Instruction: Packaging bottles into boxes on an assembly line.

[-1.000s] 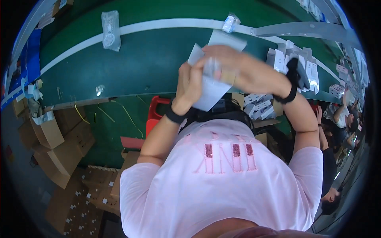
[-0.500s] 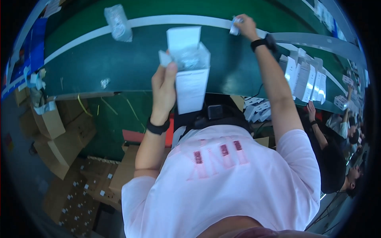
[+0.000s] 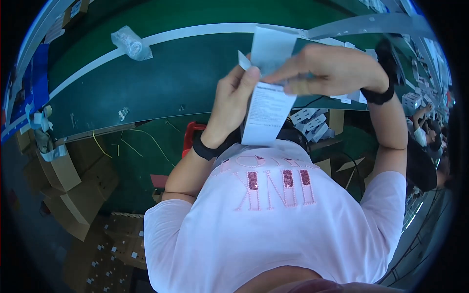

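A tall white box with fine print stands upright close to my chest, its top flap raised and a small side flap sticking out. My left hand is wrapped round its left side, thumb near the upper edge. Across the top of the box reaches my right hand, fingers stretched out and apart at the opening, partly blurred. I see nothing between those fingers. The inside of the box is hidden behind them.
A clear bubble-wrapped packet lies on the green bench at the far left. Several white boxes are piled below the bench edge. Brown cartons stand at left. Another person is at the right.
My right hand has come from the far side of the bench to the box opening; the small white item it held no longer shows. The box has shifted right and nearer.
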{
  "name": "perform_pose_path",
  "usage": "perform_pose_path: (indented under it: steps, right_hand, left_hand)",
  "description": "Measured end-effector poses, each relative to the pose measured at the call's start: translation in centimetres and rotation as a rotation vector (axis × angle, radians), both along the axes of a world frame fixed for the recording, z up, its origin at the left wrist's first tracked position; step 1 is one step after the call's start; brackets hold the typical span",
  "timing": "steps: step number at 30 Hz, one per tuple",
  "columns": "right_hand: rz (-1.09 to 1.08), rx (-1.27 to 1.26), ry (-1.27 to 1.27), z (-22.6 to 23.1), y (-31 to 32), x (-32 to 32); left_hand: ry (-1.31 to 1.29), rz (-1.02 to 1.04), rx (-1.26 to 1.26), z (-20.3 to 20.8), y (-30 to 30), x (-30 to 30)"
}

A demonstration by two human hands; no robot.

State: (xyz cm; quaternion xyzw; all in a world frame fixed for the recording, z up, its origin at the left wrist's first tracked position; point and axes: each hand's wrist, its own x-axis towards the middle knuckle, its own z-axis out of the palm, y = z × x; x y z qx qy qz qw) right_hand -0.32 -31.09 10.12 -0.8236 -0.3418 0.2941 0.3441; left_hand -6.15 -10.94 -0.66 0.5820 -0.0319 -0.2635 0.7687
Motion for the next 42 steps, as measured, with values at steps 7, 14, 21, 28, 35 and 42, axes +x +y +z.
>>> perform_pose_path:
  steps: [7, 14, 21, 28, 35, 42]
  right_hand:
    - [0.066, -0.252, 0.877, -2.1, -0.8, -1.5]
    - [-0.758, 0.083, -0.149, 0.4, -8.3, -5.9]
    - [-1.094, 0.528, 0.703, -7.2, -1.8, -12.0]
    - [-0.905, 0.72, 0.242, -7.0, -4.3, -13.5]
    - [-0.872, 0.411, -0.068, -6.2, -3.1, -13.5]
    - [-0.607, 0.251, -0.172, -5.7, -3.8, -12.6]
  left_hand:
    - [-0.131, -0.262, -0.058, -2.0, -1.3, -2.5]
    - [-0.187, -0.073, -0.156, -0.7, -1.0, -2.2]
    - [-0.504, -0.341, 0.054, -0.1, -1.6, -2.2]
    - [-0.295, -0.336, -0.018, -1.3, -2.3, -1.9]
    - [-0.117, -0.324, -0.103, -2.3, -2.4, -1.8]
    - [-0.151, -0.328, -0.123, -2.9, -2.4, -1.2]
